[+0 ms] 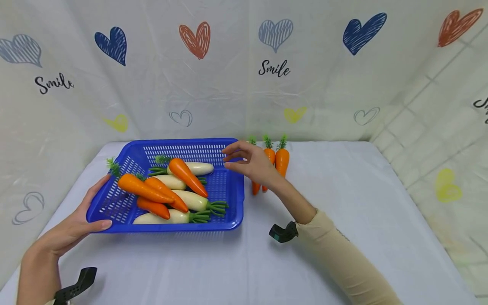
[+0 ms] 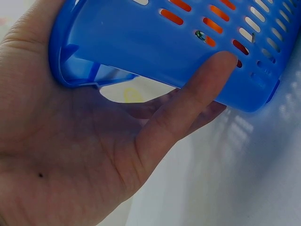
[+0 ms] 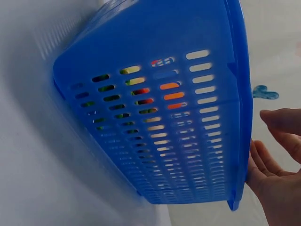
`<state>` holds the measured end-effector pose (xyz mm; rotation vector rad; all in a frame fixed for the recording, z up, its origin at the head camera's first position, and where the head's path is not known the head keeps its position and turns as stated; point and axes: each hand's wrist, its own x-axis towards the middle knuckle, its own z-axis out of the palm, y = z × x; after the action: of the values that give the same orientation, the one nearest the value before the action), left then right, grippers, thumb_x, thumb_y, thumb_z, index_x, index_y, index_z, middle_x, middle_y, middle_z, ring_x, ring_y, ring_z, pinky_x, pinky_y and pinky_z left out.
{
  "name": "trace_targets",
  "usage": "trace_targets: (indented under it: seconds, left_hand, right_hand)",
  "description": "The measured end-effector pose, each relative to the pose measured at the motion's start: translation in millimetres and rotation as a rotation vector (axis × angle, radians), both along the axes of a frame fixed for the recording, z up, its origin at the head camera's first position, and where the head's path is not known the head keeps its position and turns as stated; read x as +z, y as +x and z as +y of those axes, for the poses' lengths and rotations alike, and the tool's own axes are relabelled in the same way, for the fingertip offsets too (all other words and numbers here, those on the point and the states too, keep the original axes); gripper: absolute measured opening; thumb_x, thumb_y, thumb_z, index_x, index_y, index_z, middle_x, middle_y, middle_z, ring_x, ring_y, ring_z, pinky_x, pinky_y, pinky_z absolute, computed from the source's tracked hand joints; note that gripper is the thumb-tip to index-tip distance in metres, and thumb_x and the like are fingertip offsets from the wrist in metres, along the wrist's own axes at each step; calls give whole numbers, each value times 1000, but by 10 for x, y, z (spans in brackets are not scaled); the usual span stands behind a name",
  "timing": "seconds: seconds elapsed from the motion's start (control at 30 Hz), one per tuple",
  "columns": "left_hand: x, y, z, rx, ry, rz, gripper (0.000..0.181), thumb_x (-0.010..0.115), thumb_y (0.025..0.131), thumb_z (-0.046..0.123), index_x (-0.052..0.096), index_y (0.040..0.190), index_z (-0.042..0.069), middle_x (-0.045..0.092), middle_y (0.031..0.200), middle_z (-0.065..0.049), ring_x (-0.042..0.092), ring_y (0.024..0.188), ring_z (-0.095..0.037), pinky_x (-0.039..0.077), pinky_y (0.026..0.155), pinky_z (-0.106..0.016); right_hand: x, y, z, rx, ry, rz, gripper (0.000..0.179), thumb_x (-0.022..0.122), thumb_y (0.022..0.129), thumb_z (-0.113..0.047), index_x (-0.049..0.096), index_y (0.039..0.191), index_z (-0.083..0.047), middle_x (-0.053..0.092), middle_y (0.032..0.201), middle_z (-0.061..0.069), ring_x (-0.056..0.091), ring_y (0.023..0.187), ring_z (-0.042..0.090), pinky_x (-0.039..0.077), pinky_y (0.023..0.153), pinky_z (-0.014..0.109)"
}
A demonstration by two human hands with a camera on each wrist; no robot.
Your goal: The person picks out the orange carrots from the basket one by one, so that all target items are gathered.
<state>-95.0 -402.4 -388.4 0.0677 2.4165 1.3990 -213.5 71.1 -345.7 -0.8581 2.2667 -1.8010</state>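
A blue plastic basket [image 1: 225, 225] with slotted walls holds several orange carrots [image 1: 187, 176] and several white radishes [image 1: 192, 200] with green stems. At its left end my left hand [image 1: 78, 218] grips the rim, thumb on the front corner. The left wrist view shows that hand's fingers [image 2: 188, 103] lying along the outer wall. My right hand [image 1: 253, 163] hovers at the right end, fingers loosely bent and nothing held. Behind it lie three more carrots [image 1: 282, 161], side by side and partly hidden by the hand.
White cloth covers the table [image 1: 343, 182]. A pale curtain [image 1: 228, 84] printed with hearts and "Smile" hangs at the back and sides. Each wrist carries a black camera mount [image 1: 284, 232].
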Motion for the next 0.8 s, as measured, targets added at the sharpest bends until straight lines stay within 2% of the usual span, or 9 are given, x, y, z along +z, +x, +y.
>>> trace_targets:
  seconds: [0.17,0.43,0.6,0.8]
  left_hand:
    - [12,-7,-8,3,10,-5,107,65,97,24,-16,156,61,-6,167,-32,34,133,-50,55,84,-21]
    - [-2,2,-13,10,17,-9,107,65,97,24,-16,156,62,-7,167,-31,33,134,-52,55,84,-21]
    - [11,8,-3,11,19,-10,107,65,97,24,-16,156,62,-6,167,-32,34,134,-51,56,84,-22]
    - [11,10,10,15,11,-13,108,65,97,23,-16,156,62,-6,167,-32,32,135,-54,56,84,-21]
  right_hand:
    - [14,-1,-65,14,2,-12,35,73,96,-7,64,130,-2,65,133,15,68,121,32,60,100,38]
    - [14,13,-187,56,16,-27,34,72,97,-9,64,129,-1,64,133,21,68,122,32,60,99,39]
    - [14,0,-261,66,38,-12,36,73,97,-9,63,130,1,66,131,17,69,121,30,59,101,39]
    - [24,-28,-343,71,69,-10,33,74,97,-11,65,127,-5,68,130,15,70,120,27,60,97,36]
